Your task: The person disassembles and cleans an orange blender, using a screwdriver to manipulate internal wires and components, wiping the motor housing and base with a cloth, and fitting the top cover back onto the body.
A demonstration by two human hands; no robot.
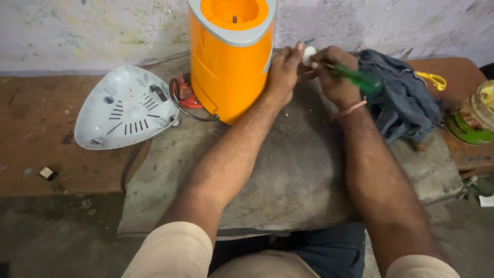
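The small white round plastic knob [309,54] sits pinched between the fingertips of the left hand [282,74], held up just beside the tall orange plastic appliance body [230,62] on the grey mat [288,170]. The right hand [334,77] has its fingers wrapped around a green-handled screwdriver [358,78], tip towards the knob. If the tip skids off, it could jab the left fingertips; the knob could also drop onto the crumpled blue-grey cloth [404,98].
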